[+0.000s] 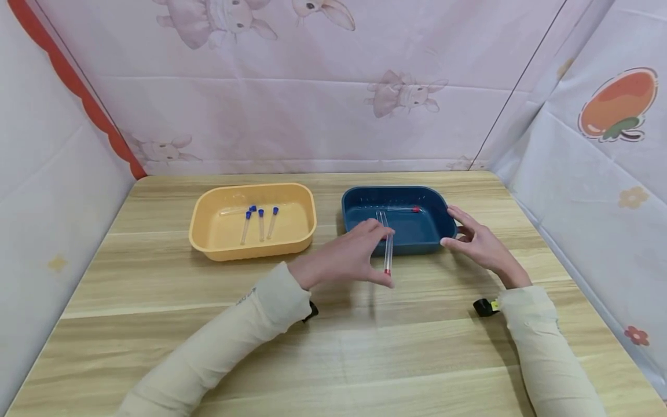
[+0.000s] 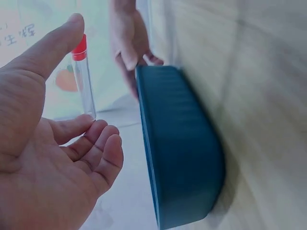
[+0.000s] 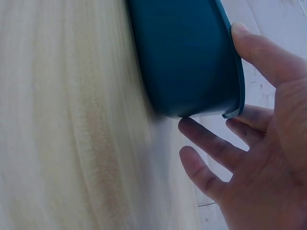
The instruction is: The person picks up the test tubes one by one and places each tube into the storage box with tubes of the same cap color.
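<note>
Between the thumb and fingertips of my left hand (image 1: 356, 253) is a clear test tube (image 1: 388, 253) with a red cap, held over the near rim of a dark blue basin (image 1: 417, 249). The left wrist view shows the tube (image 2: 86, 86) pinched lengthwise, thumb at its red cap. My right hand (image 1: 483, 248) grips the basin's right end. In the right wrist view its thumb lies on the rim of the basin (image 3: 187, 57) and its fingers reach around the end. Inside the basin lies another tube with a red cap (image 1: 416, 209); my left hand partly hides more clear tubes.
A yellow basin (image 1: 255, 253) stands to the left, with several blue-capped tubes (image 1: 261, 226) lying in it. Both basins are on a wood-grain table (image 1: 417, 353). Printed cloth walls (image 1: 292, 127) enclose its back and sides.
</note>
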`<state>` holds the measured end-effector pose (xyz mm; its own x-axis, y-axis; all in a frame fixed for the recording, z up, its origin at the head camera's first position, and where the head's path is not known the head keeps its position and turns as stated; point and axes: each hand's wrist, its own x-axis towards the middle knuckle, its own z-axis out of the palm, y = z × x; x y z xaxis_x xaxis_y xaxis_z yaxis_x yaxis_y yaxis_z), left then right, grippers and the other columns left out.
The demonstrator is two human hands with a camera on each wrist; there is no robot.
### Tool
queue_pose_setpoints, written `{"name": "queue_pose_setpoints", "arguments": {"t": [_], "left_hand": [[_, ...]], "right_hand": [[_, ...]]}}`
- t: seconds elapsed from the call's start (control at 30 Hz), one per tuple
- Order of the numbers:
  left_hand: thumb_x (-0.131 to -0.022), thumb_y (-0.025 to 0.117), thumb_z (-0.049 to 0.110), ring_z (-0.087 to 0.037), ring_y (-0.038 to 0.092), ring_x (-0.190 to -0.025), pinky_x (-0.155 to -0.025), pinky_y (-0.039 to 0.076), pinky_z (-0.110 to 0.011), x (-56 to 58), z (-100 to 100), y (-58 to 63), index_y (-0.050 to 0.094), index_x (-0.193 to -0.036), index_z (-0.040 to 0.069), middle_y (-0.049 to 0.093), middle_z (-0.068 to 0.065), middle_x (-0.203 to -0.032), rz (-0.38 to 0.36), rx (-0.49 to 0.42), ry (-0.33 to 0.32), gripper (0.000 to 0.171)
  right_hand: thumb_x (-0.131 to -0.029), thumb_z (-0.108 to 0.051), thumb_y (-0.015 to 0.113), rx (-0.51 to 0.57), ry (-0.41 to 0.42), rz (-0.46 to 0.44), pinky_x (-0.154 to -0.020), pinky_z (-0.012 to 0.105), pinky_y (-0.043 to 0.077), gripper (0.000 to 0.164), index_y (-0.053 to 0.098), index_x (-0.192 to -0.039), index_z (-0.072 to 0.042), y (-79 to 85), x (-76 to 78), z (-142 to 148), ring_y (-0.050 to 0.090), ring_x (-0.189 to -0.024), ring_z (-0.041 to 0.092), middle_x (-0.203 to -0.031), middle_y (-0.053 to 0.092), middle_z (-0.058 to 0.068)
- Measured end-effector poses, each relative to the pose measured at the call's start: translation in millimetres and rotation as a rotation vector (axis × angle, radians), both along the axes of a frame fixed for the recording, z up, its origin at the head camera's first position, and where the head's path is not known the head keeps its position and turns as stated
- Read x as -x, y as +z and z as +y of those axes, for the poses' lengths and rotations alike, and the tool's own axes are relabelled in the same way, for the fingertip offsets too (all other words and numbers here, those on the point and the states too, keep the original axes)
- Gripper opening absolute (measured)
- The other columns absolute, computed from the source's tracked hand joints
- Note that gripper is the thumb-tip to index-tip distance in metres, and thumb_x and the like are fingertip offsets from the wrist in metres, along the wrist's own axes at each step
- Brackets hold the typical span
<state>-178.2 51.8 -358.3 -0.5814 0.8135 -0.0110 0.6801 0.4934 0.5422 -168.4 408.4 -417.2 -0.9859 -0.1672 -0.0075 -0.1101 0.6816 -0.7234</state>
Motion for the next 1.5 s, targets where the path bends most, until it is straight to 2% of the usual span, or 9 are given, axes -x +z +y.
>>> {"name": "queue_pose_setpoints", "arguments": {"t": [0.23, 0.37, 0.5, 0.7, 0.8, 0.93, 1.2, 1.37, 1.5], "left_hand": [[-0.084, 0.080, 0.058, -0.020, 0.042, -0.132, -0.113, 0.042, -0.036, 20.3, -0.2, 7.7, 0.039, -0.158, 0.006, 0.045, -0.008, -0.146, 0.031, -0.032, 0.048, 0.099], [-0.084, 0.079, 0.060, -0.019, 0.040, -0.135, -0.113, 0.042, -0.036, 32.3, -1.6, 8.1, 0.036, -0.160, 0.009, 0.041, -0.007, -0.151, 0.000, -0.034, 0.113, 0.100], [-0.085, 0.079, 0.060, -0.019, 0.039, -0.138, -0.113, 0.042, -0.038, 43.5, -1.7, 7.3, 0.036, -0.160, 0.011, 0.038, -0.007, -0.155, -0.055, -0.044, 0.163, 0.100], [-0.086, 0.081, 0.052, -0.022, 0.039, -0.138, -0.115, 0.041, -0.041, 58.4, 2.8, 3.4, 0.036, -0.159, 0.006, 0.041, -0.009, -0.153, -0.080, -0.062, 0.182, 0.098], [-0.086, 0.081, 0.053, -0.023, 0.039, -0.140, -0.116, 0.039, -0.041, 64.9, 5.4, -0.1, 0.034, -0.160, 0.005, 0.040, -0.011, -0.155, -0.080, -0.056, 0.191, 0.099], [-0.086, 0.080, 0.054, -0.023, 0.034, -0.145, -0.119, 0.036, -0.043, 71.4, 8.5, -5.2, 0.033, -0.161, 0.007, 0.037, -0.010, -0.160, -0.088, -0.049, 0.211, 0.100], [-0.086, 0.081, 0.053, -0.024, 0.039, -0.138, -0.116, 0.040, -0.040, 81.2, 18.3, -16.4, 0.034, -0.160, 0.004, 0.038, -0.013, -0.157, -0.059, -0.011, 0.209, 0.100], [-0.084, 0.084, 0.050, -0.025, 0.039, -0.138, -0.117, 0.039, -0.040, 83.2, 23.6, -20.3, 0.037, -0.159, 0.004, 0.039, -0.013, -0.156, -0.028, 0.037, 0.233, 0.100], [-0.083, 0.085, 0.049, -0.025, 0.041, -0.137, -0.116, 0.040, -0.040, 84.8, 27.3, -24.7, 0.038, -0.158, 0.004, 0.041, -0.013, -0.153, -0.015, 0.071, 0.249, 0.099]], "right_hand": [[-0.100, -0.025, 0.072, 0.007, 0.006, 0.004, -0.094, 0.004, 0.039, 0.084, 0.022, -0.166, -0.011, 0.7, -0.8, -0.6, 0.044, -0.140, 0.046, -0.172, 0.017, 0.009], [-0.100, -0.025, 0.072, 0.001, 0.003, 0.004, -0.102, 0.018, 0.046, 0.083, 0.022, -0.166, -0.012, 1.9, -0.9, -0.6, 0.045, -0.140, 0.045, -0.172, 0.018, 0.008], [-0.100, -0.025, 0.072, -0.002, 0.003, 0.002, -0.107, 0.032, 0.047, 0.084, 0.022, -0.166, -0.011, 2.0, -0.5, -0.6, 0.045, -0.140, 0.045, -0.172, 0.018, 0.008], [-0.099, -0.024, 0.072, 0.000, 0.003, 0.007, -0.108, 0.044, 0.046, 0.083, 0.023, -0.165, -0.010, 1.5, 0.2, -0.3, 0.045, -0.140, 0.046, -0.171, 0.018, 0.009], [-0.099, -0.025, 0.072, 0.000, 0.004, 0.009, -0.108, 0.045, 0.046, 0.083, 0.023, -0.165, -0.011, 1.4, 0.3, -0.3, 0.046, -0.139, 0.045, -0.171, 0.019, 0.008], [-0.099, -0.024, 0.072, 0.005, 0.008, 0.010, -0.107, 0.041, 0.047, 0.083, 0.024, -0.165, -0.011, 1.3, 0.3, -0.8, 0.046, -0.139, 0.045, -0.171, 0.019, 0.008], [-0.100, -0.024, 0.072, 0.024, 0.010, 0.004, -0.109, 0.057, 0.042, 0.083, 0.022, -0.166, -0.011, 0.9, 0.2, -1.1, 0.044, -0.140, 0.046, -0.172, 0.017, 0.008], [-0.100, -0.023, 0.071, 0.023, 0.012, 0.009, -0.109, 0.057, 0.041, 0.083, 0.022, -0.166, -0.012, 1.4, -0.3, -1.7, 0.045, -0.140, 0.046, -0.172, 0.017, 0.008], [-0.100, -0.024, 0.071, 0.021, 0.010, 0.012, -0.108, 0.052, 0.044, 0.082, 0.023, -0.166, -0.012, 1.2, -1.3, -1.4, 0.046, -0.139, 0.045, -0.172, 0.017, 0.008]]}}
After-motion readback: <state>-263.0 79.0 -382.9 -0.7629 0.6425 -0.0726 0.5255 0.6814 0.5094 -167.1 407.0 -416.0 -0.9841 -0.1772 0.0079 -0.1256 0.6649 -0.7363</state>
